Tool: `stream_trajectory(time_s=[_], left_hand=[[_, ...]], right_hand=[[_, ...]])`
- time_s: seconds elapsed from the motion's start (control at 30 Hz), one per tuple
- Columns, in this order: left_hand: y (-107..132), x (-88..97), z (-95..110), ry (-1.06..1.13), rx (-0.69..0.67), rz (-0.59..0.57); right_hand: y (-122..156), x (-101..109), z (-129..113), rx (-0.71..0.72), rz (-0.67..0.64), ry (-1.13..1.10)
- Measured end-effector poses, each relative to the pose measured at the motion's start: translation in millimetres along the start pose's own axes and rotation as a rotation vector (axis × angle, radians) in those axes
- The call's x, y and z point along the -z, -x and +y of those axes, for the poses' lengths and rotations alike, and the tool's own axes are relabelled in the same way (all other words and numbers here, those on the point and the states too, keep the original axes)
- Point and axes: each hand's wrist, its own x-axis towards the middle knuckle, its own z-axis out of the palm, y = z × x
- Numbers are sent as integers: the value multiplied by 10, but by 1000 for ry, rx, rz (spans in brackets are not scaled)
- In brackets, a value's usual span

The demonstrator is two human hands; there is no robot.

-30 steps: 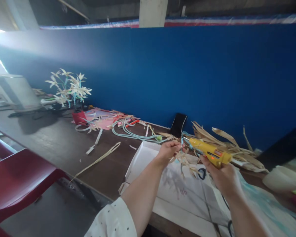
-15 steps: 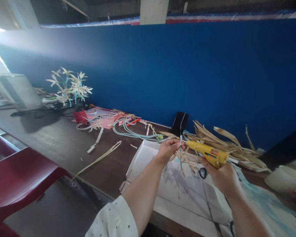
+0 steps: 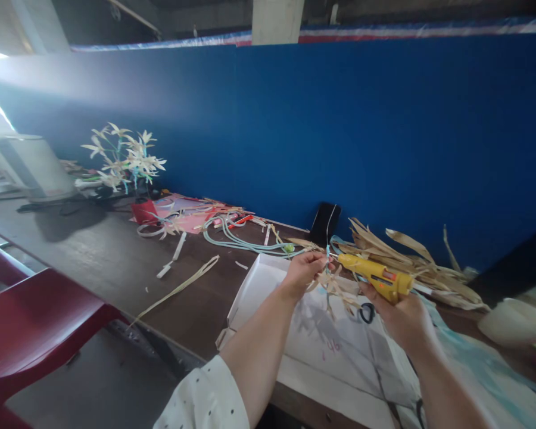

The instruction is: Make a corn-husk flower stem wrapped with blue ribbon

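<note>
My left hand (image 3: 304,271) is closed in a pinch on the stem of an upside-down dried-leaf flower (image 3: 333,289), its pale petals hanging below my fingers. Light-blue wrapping shows on the stem above them. In my right hand (image 3: 399,316) is a yellow hot glue gun (image 3: 375,275), gripped by its handle, with a small orange light showing on its side. Its nozzle points left and meets or nearly meets the stem beside my left fingertips; exact contact is too small to tell. Under both hands lies an open white cardboard box (image 3: 268,286).
Dried husk strips (image 3: 411,265) lie along the blue wall at right. Pale blue cord (image 3: 232,241) curls behind the box. A flower arrangement (image 3: 134,158) in a red pot (image 3: 144,211) stands left, near an electric kettle (image 3: 36,167). A red chair (image 3: 49,322) sits at front left.
Both hands, the flower and the glue gun hold almost the same position. The whole view has shifted very slightly.
</note>
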Motion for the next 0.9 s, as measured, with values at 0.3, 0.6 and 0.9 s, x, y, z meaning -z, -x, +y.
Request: stream_trajectory(time_s=[0.3, 0.6, 0.9], left_hand=[[-23, 14, -38, 67, -2, -19], [-21, 6, -43, 52, -12, -21], [-30, 6, -63, 89, 3, -19]], right_hand=[[20, 14, -28, 18, 2, 3], [-14, -6, 47, 45, -10, -1], [1, 4, -30, -20, 29, -20]])
